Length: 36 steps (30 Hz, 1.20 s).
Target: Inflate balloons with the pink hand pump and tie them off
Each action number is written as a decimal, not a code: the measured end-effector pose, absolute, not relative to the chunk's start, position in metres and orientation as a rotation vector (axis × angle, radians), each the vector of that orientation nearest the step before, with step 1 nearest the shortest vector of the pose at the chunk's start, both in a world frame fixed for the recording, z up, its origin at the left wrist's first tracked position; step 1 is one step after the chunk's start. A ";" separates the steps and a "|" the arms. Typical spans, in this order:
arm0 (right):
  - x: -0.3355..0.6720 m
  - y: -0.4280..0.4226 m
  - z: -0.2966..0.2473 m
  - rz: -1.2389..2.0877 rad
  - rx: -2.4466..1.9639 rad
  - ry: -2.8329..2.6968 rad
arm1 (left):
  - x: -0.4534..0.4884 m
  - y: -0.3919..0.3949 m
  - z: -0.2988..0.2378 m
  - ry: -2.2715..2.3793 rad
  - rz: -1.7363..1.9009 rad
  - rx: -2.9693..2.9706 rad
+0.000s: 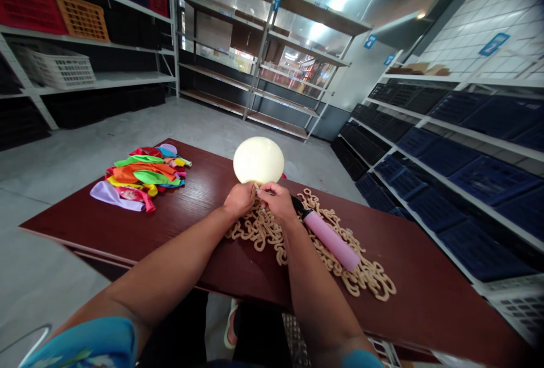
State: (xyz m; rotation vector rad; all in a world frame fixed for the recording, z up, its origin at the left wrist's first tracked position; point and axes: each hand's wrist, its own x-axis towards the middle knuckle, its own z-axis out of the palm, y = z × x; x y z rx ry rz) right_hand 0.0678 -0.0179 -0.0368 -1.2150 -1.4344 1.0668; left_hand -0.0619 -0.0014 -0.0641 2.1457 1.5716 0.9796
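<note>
A pale cream balloon (258, 159), blown up round, stands above the table with its neck down between my two hands. My left hand (240, 198) is closed at the balloon's neck. Fingers pinched together, my right hand (275, 198) meets it there from the other side. The neck itself is mostly hidden by the fingers. Under and beside my hands lies a spread of beige, curly, rope-like pieces (260, 231). A pink hand pump (332, 240) with a black end rests on them, right of my right hand.
A pile of flat coloured balloons (147, 175) lies on the left of the dark red table (191, 226). Metal shelves (255, 87) stand beyond it. Crates fill the left racks, including a white crate (63, 70); dark blue bins (480, 181) line the right.
</note>
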 end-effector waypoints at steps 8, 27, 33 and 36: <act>0.061 -0.021 -0.037 0.806 -1.303 -1.500 | -0.057 0.001 -0.063 1.435 1.071 1.893; 0.061 -0.023 -0.041 0.222 -1.141 -1.747 | -0.061 0.010 -0.069 1.254 1.229 1.683; 0.059 -0.024 -0.040 0.570 -1.180 -1.528 | -0.059 0.008 -0.070 1.279 1.218 1.731; 0.058 -0.023 -0.040 0.530 -1.198 -1.513 | -0.059 0.007 -0.069 1.253 1.235 1.767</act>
